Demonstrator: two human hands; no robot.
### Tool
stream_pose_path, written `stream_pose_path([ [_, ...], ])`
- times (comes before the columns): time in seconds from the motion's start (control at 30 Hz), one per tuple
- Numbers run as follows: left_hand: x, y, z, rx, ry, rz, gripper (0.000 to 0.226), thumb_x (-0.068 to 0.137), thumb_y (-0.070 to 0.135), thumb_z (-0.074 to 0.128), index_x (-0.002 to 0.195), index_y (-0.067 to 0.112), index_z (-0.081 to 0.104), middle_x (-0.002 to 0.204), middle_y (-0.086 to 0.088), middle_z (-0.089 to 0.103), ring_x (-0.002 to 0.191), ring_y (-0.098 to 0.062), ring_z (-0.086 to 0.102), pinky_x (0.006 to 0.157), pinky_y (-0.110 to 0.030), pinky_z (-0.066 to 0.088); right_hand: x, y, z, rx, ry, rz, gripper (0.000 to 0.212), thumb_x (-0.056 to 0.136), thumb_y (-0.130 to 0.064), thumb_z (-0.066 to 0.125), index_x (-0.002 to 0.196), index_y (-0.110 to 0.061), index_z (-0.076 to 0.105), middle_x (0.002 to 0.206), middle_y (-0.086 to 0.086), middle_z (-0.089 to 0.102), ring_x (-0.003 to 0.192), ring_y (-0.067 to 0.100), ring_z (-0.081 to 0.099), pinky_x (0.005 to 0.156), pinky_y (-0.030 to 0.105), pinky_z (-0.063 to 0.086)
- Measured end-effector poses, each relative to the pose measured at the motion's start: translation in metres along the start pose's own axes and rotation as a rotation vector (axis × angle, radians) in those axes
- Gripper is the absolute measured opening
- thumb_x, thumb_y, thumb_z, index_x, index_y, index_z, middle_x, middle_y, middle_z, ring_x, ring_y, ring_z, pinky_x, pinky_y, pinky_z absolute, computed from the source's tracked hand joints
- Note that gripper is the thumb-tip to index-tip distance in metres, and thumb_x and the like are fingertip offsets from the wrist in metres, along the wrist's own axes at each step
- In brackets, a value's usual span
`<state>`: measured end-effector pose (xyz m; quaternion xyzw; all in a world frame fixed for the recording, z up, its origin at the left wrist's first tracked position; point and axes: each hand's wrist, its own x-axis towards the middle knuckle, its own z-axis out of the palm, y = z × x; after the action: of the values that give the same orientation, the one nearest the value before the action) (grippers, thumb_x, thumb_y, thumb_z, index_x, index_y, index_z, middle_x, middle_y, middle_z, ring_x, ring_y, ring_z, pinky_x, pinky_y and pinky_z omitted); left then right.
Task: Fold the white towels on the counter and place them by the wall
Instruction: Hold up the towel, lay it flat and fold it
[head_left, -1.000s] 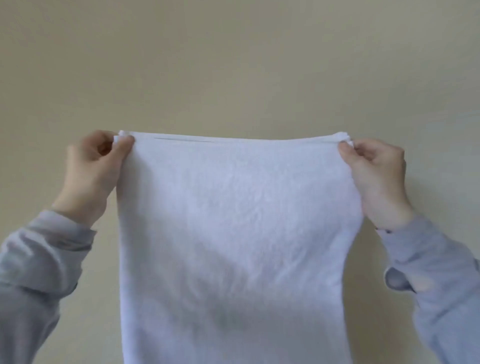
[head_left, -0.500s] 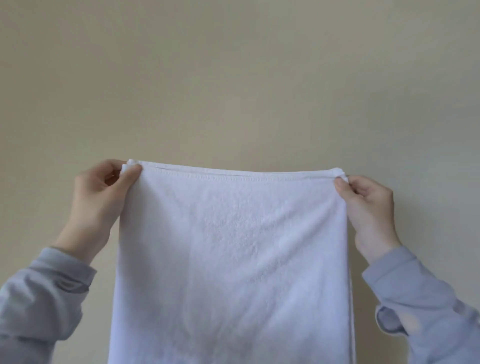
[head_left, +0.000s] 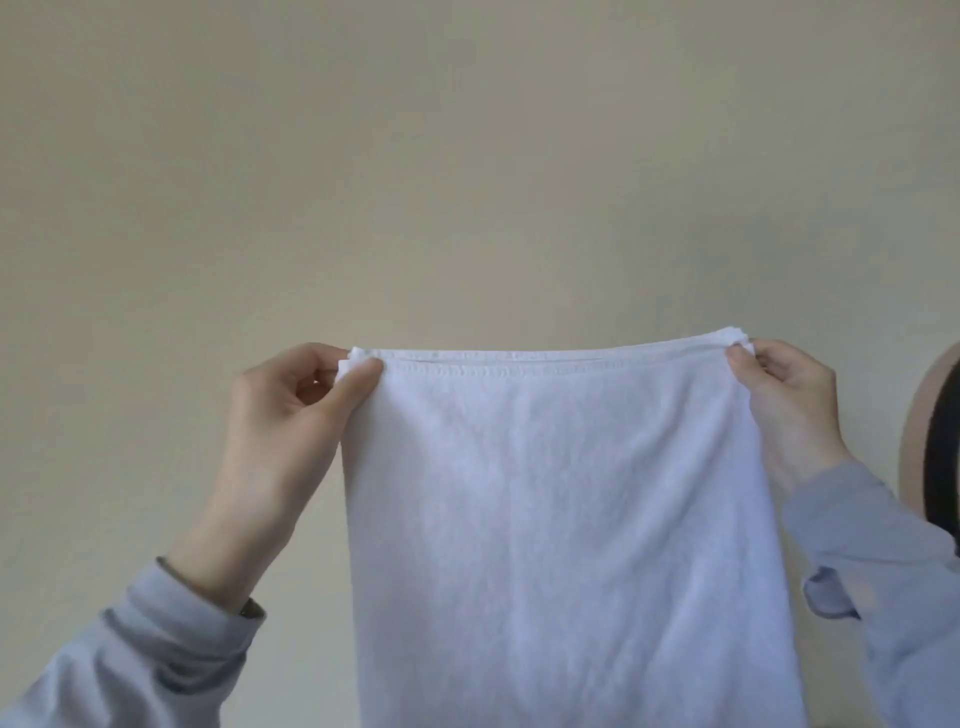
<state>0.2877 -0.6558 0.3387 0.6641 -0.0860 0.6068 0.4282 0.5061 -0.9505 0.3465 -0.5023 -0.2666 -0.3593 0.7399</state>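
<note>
One white towel (head_left: 561, 519); two hands: left hand (head_left: 288, 415), right hand (head_left: 787, 400).

Head cam: riding on the person's head, facing fwd, straight at the wall (head_left: 467, 156).
Range: sitting close, towel (head_left: 561, 519) filling lower centre, left hand (head_left: 291, 410) & right hand (head_left: 784, 400) near the lens.
Framing: wide-angle, sleeves (head_left: 130, 660) coming in from both bottom corners.
</note>
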Motion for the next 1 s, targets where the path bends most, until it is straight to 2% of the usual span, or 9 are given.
stream_pose_path([
  [0.13, -0.031, 0.018, 0.021, 0.060, -0.078, -0.006, 0.020, 0.079, 0.033, 0.070, 0.066, 0.018, 0.065, 0.066, -0.011, 0.062, 0.056, -0.010, 0.047, 0.044, -0.014, 0.031, 0.028, 0.005, -0.012, -0.036, -0.019, 0.009, 0.021, 0.089, -0.016, 0.060, 0.069, -0.022, 0.060, 0.071, -0.002, 0.044, 0.065, 0.009, 0.035, 0.060, 0.024, 0.029],
  [0.23, -0.057, 0.021, 0.017, 0.092, -0.112, -0.058, 0.017, 0.074, 0.035, 0.071, 0.067, 0.020, 0.067, 0.067, -0.008, 0.067, 0.056, -0.012, 0.054, 0.045, -0.015, 0.034, 0.037, 0.015, 0.006, -0.058, -0.076, 0.033, 0.022, 0.089, -0.017, 0.059, 0.068, -0.023, 0.059, 0.070, -0.006, 0.044, 0.064, 0.006, 0.036, 0.061, 0.020, 0.031],
  [0.33, -0.091, 0.007, -0.003, 0.142, -0.139, -0.189, 0.019, 0.073, 0.035, 0.072, 0.068, 0.018, 0.068, 0.067, -0.001, 0.071, 0.060, -0.014, 0.065, 0.049, -0.013, 0.039, 0.021, 0.045, 0.042, -0.073, -0.207, 0.047, 0.023, 0.089, -0.017, 0.057, 0.067, -0.023, 0.057, 0.070, -0.005, 0.044, 0.064, 0.005, 0.038, 0.059, 0.018, 0.032],
  [0.43, -0.134, -0.028, -0.041, 0.206, -0.156, -0.400, 0.019, 0.075, 0.033, 0.071, 0.069, 0.015, 0.068, 0.068, -0.002, 0.072, 0.063, -0.016, 0.065, 0.053, -0.018, 0.042, -0.027, 0.089, 0.083, -0.082, -0.384, 0.097, 0.021, 0.090, -0.016, 0.054, 0.070, -0.021, 0.055, 0.070, -0.001, 0.045, 0.066, 0.007, 0.039, 0.058, 0.020, 0.031],
  [0.53, -0.193, -0.071, -0.091, 0.247, -0.151, -0.647, 0.018, 0.079, 0.023, 0.071, 0.063, 0.014, 0.067, 0.064, -0.006, 0.071, 0.056, -0.011, 0.060, 0.055, -0.020, 0.042, -0.107, 0.145, 0.118, -0.103, -0.558, 0.221, 0.019, 0.091, -0.014, 0.054, 0.074, -0.020, 0.059, 0.068, -0.009, 0.051, 0.059, -0.003, 0.043, 0.053, 0.011, 0.034],
  [0.63, -0.265, -0.109, -0.150, 0.361, -0.098, -0.879, 0.030, 0.079, 0.015, 0.072, 0.053, 0.010, 0.057, 0.050, 0.000, 0.062, 0.045, -0.006, 0.047, 0.049, -0.014, 0.032, -0.216, 0.203, 0.150, -0.164, -0.774, 0.348, 0.013, 0.091, -0.011, 0.056, 0.080, -0.014, 0.064, 0.071, -0.007, 0.053, 0.060, -0.002, 0.043, 0.055, 0.011, 0.034],
  [0.8, -0.378, -0.151, -0.247, 0.559, -0.031, -1.257, 0.027, 0.073, 0.017, 0.080, 0.055, 0.008, 0.062, 0.056, -0.007, 0.067, 0.066, -0.021, 0.066, 0.070, -0.031, 0.044, -0.412, 0.266, 0.190, -0.250, -1.026, 0.587, 0.015, 0.088, -0.009, 0.059, 0.074, -0.006, 0.060, 0.064, -0.001, 0.045, 0.060, 0.009, 0.037, 0.056, 0.021, 0.031],
  [0.9, -0.425, -0.163, -0.306, 0.533, 0.164, -1.418, 0.028, 0.058, 0.028, 0.076, 0.057, 0.003, 0.065, 0.061, -0.014, 0.068, 0.068, -0.026, 0.070, 0.084, -0.041, 0.052, -0.507, 0.280, 0.225, -0.269, -1.147, 0.695, 0.016, 0.089, -0.014, 0.059, 0.076, -0.006, 0.061, 0.064, -0.002, 0.049, 0.063, 0.013, 0.041, 0.058, 0.021, 0.033],
  [1.0, -0.462, -0.173, -0.373, 0.493, 0.309, -1.518, 0.033, 0.056, 0.026, 0.075, 0.060, -0.003, 0.059, 0.064, -0.019, 0.067, 0.065, -0.028, 0.070, 0.091, -0.046, 0.049, -0.583, 0.281, 0.275, -0.281, -1.230, 0.716, 0.025, 0.088, -0.019, 0.058, 0.065, -0.013, 0.055, 0.059, -0.003, 0.045, 0.061, 0.016, 0.038, 0.061, 0.026, 0.034],
])
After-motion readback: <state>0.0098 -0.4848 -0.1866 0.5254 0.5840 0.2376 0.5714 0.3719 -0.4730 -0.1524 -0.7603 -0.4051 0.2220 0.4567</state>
